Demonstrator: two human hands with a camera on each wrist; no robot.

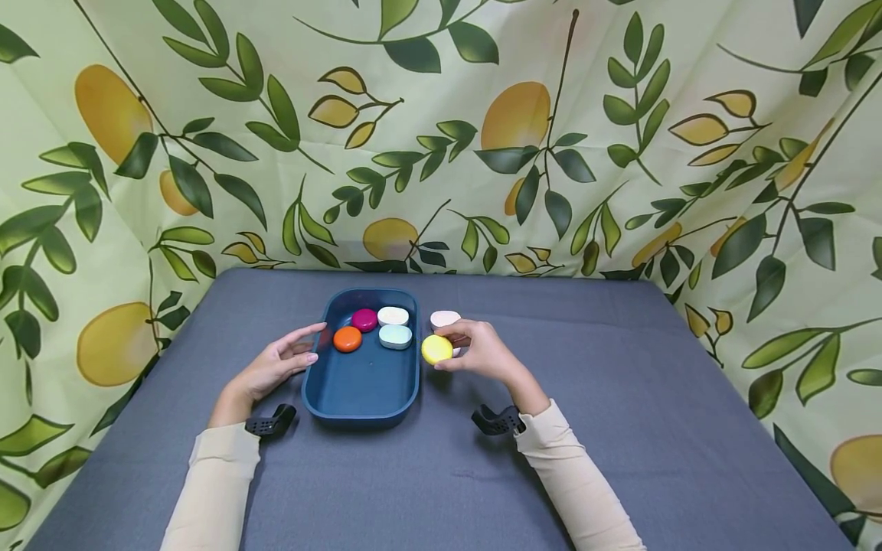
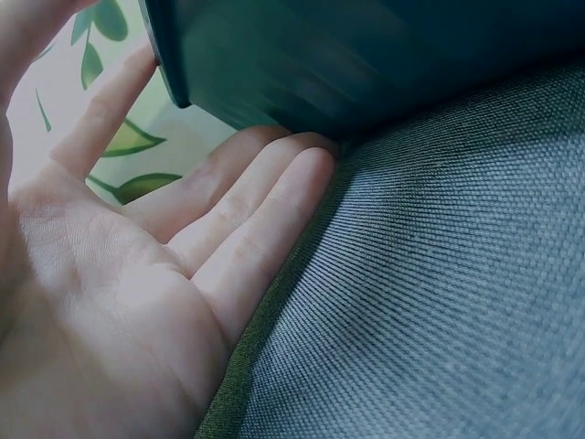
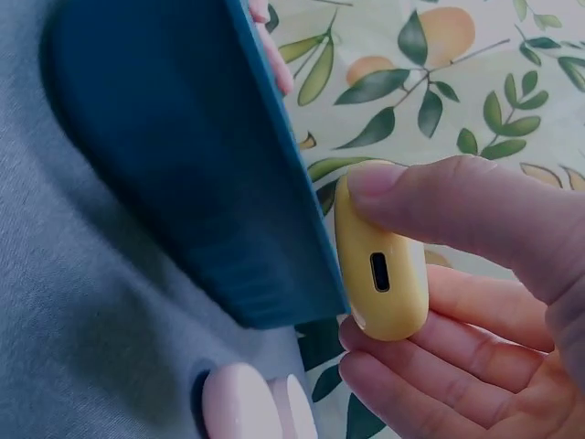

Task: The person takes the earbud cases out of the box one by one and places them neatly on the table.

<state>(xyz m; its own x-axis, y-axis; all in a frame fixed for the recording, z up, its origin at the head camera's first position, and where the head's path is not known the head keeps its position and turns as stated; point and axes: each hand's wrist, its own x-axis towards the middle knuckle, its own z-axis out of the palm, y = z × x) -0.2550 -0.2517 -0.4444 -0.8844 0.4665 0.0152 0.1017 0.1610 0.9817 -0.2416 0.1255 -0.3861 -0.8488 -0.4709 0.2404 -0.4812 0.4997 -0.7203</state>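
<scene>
My right hand (image 1: pixel 482 350) pinches a round yellow earbud charging case (image 1: pixel 437 350) between thumb and fingers, right at the right rim of a dark blue tray (image 1: pixel 361 390). In the right wrist view, a small charging port shows on the side of the yellow case (image 3: pixel 382 274). My left hand (image 1: pixel 279 362) rests its extended fingers against the tray's left wall. Inside the tray lie an orange case (image 1: pixel 347 339), a magenta case (image 1: pixel 364 320), a white case (image 1: pixel 393 316) and a pale mint case (image 1: pixel 396 337).
A pale pink case (image 1: pixel 444 318) lies on the grey cloth-covered table (image 1: pixel 586 367), just right of the tray. Another pale case (image 3: pixel 294 407) beside it is mostly hidden behind my right hand in the head view. A leaf-and-fruit patterned curtain (image 1: pixel 441 191) stands behind the table.
</scene>
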